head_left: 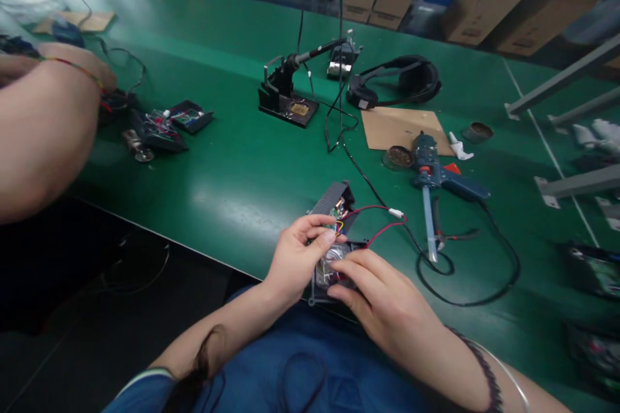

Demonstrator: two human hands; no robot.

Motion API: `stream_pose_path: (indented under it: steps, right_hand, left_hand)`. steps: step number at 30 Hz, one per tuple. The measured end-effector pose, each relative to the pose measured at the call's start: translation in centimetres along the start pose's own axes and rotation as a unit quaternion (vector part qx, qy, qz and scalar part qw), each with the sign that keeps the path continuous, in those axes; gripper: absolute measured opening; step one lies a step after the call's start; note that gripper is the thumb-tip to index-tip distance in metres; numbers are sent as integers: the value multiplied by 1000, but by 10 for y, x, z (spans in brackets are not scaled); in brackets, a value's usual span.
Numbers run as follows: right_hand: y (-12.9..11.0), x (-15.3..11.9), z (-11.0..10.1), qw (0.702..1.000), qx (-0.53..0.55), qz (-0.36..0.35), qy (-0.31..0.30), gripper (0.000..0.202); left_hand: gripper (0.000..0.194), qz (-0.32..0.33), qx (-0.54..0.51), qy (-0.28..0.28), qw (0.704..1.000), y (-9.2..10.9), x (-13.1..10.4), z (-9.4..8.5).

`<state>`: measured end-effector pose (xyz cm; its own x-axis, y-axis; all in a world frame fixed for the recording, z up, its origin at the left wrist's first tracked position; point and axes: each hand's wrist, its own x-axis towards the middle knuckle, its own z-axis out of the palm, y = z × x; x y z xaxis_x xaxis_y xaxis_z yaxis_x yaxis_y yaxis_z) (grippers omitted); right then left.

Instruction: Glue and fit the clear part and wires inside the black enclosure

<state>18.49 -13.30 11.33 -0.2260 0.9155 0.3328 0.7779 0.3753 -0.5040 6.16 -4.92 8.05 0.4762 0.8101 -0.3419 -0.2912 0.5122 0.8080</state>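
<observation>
Near the table's front edge lies an opened dark grey device housing (334,199) with a circuit board and thin wires inside. My left hand (301,251) pinches at the wires and board on its left side, the fingertips closed around something too small to make out. My right hand (375,287) is on the lower half, its thumb and fingers closing on a clear round part (333,255). Red wires with a white connector (396,213) loop out to the right of the housing.
A glue gun (426,164), pliers (438,226) and a looping black cable lie right. Behind are a soldering iron stand (290,103), a black headset (397,80) and a cardboard sheet (407,126). At left, another person's arm (48,122) is beside an opened device (159,129).
</observation>
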Motion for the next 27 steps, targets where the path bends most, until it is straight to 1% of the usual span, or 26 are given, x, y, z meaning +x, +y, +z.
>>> stream_pose_path:
  steps: [2, 4, 6, 8, 10, 13, 14, 16, 17, 20, 22, 24, 25, 26, 27]
  right_hand:
    - [-1, -1, 2, 1000, -3, 1, 2, 25]
    - [-1, -3, 4, 1000, -7, 1, 4, 24]
    - [-1, -6, 7, 1000, -12, 4, 5, 23]
    - [0, -9, 9, 1000, -12, 10, 8, 22]
    - [0, -11, 10, 1000, 2, 16, 18, 20]
    - [0, -13, 13, 997, 38, 27, 54, 16]
    - [0, -14, 15, 996, 50, 34, 69, 13]
    - [0, -16, 18, 992, 73, 46, 94, 9]
    - [0, -17, 20, 990, 84, 46, 106, 9]
    - [-1, -20, 22, 985, 110, 28, 131, 7]
    - [-1, -22, 21, 984, 122, 15, 130, 8]
    - [0, -27, 18, 985, 124, 11, 121, 10]
    - [2, -31, 18, 985, 116, 18, 129, 10]
    - [4, -35, 18, 982, 102, 40, 152, 9]
    - [6, -40, 19, 976, 84, 78, 186, 7]
  left_hand:
    - [35, 9, 2, -4, 1000, -4, 0, -3]
    - [34, 31, 19, -10, 999, -8, 0, -7]
    - [31, 76, 64, -23, 995, -14, 0, -13]
    - [28, 127, 127, -27, 983, -19, 0, -19]
    - [28, 160, 177, 0, 971, -23, 0, -27]
    - [28, 175, 222, 70, 957, -21, -3, -41]
    - [23, 171, 238, 86, 952, -18, -6, -45]
    - [15, 150, 278, 88, 945, -10, -12, -52]
    - [18, 137, 300, 73, 941, -6, -16, -53]
    - [22, 82, 347, -16, 934, -1, -24, -46]
    - [30, 24, 333, -72, 940, -3, -25, -38]
    - [40, -32, 300, -106, 947, -8, -25, -30]
    - [42, -46, 284, -115, 951, -10, -24, -28]
    - [43, -51, 274, -121, 953, -12, -24, -26]
    - [43, -50, 271, -123, 953, -13, -24, -25]
